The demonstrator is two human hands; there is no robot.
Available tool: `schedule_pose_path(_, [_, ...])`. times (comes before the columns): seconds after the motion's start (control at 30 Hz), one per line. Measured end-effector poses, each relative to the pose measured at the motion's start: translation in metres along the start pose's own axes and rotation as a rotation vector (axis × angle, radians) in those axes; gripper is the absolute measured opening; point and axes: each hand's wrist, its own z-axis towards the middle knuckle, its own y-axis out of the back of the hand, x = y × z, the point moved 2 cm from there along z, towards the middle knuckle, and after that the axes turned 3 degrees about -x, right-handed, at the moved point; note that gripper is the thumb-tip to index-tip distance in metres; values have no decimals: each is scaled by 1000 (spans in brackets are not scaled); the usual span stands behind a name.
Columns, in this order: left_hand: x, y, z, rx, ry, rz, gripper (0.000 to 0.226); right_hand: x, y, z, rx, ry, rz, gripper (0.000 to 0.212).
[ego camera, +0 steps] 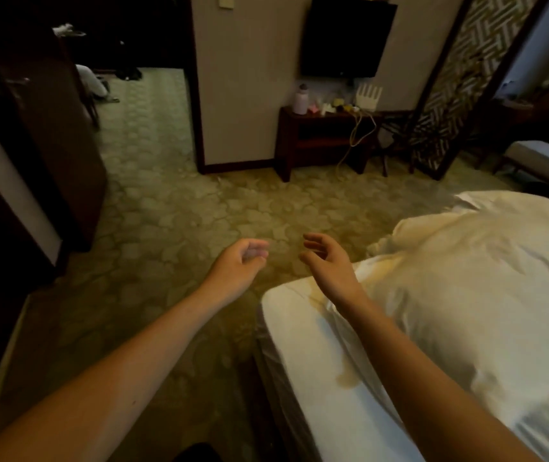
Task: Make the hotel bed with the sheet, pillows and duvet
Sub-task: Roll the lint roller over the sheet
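Presently, two bare hands are in view, both raised over the floor and holding nothing. The left hand (241, 261) has its fingers loosely curled toward the palm, the tips blurred. The right hand (328, 261) has its fingers parted and gently bent, with the thumb apart from them. The right forearm crosses above the one visible corner of the single bed (268, 306). One smooth white sheet (303, 368) covers the mattress along the bed's left edge, taut and rounded at the corner, with yellowish patches near that corner and further along the edge. One white, glossy, crumpled duvet (473, 288) is heaped over the bed from just inside the left edge to the right border of the view, its far end bulging past the corner. Whether a pillow lies in that heap cannot be told. The floor is one pale green-beige carpet with a rounded cloud pattern (173, 208). At the far wall stands one dark wooden side table (326, 135), carrying one pale pink bottle (300, 100), one white router with upright antennas (369, 95) and small blurred items, with cables hanging off its right front corner. One black flat television (346, 38) is mounted above it. One dark-framed lattice screen (456, 85) leans right of the table, and one grey padded bench (543, 161) sits beyond the bed. One dark wooden door (63, 135) stands at the left.
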Motion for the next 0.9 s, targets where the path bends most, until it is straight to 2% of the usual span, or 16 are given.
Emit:
schedule_pose_path(0.1, [4, 17, 63, -31, 4, 1, 24, 4, -24, 59, 29, 9, 4, 38])
schedule_pose_path(0.23, [2, 45, 161, 9, -33, 37, 24, 12, -53, 151, 39, 24, -5, 40])
schedule_pose_path(0.5, [-39, 95, 369, 163, -171, 86, 24, 49, -99, 326, -125, 47, 35, 42])
schedule_pose_path(0.73, [-67, 96, 497, 275, -251, 99, 21, 55, -110, 441, -185, 0, -10, 44])
schedule_pose_path(0.9, [-71, 76, 594, 313, -264, 44, 21, 51, -92, 538, -172, 46, -170, 47])
